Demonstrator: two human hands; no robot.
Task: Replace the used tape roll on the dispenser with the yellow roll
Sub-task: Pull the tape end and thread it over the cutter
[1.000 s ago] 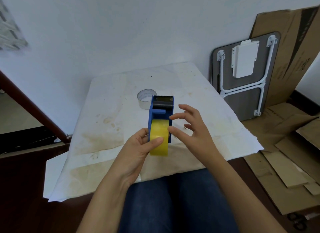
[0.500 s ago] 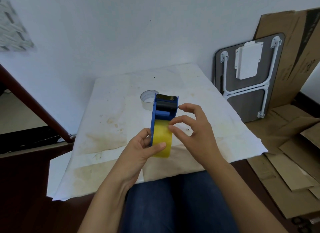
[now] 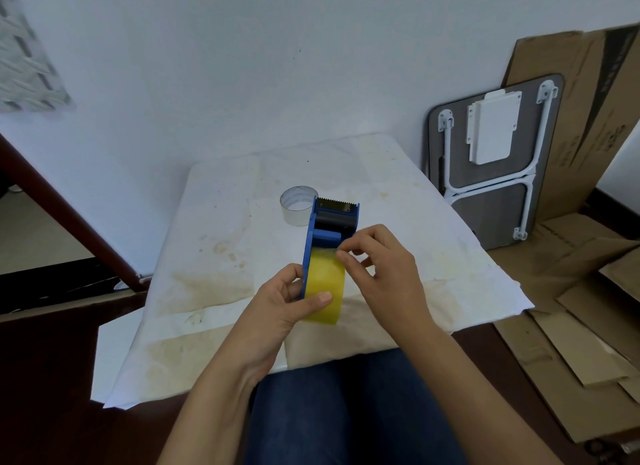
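Note:
A blue tape dispenser [image 3: 334, 219] with a toothed blade at its far end is held above the table, and the yellow roll [image 3: 325, 284] sits in it. My left hand [image 3: 280, 302] grips the dispenser from the left, thumb pressed on the yellow roll. My right hand [image 3: 384, 274] is at the roll's upper right edge, thumb and forefinger pinched at the tape there. Whether they hold a loose tape end I cannot tell. The used roll [image 3: 298, 205], a nearly bare clear core, stands on the table just beyond the dispenser.
The small table [image 3: 214, 284] is covered with stained white paper and stands against a white wall. A folded table [image 3: 491, 160] and flattened cardboard [image 3: 588, 326] lie to the right. A dark red rail [image 3: 69, 215] slants at the left. My legs are below the table edge.
My right hand has closed in from spread fingers to a pinch at the top of the yellow roll. The dispenser stays in my left hand.

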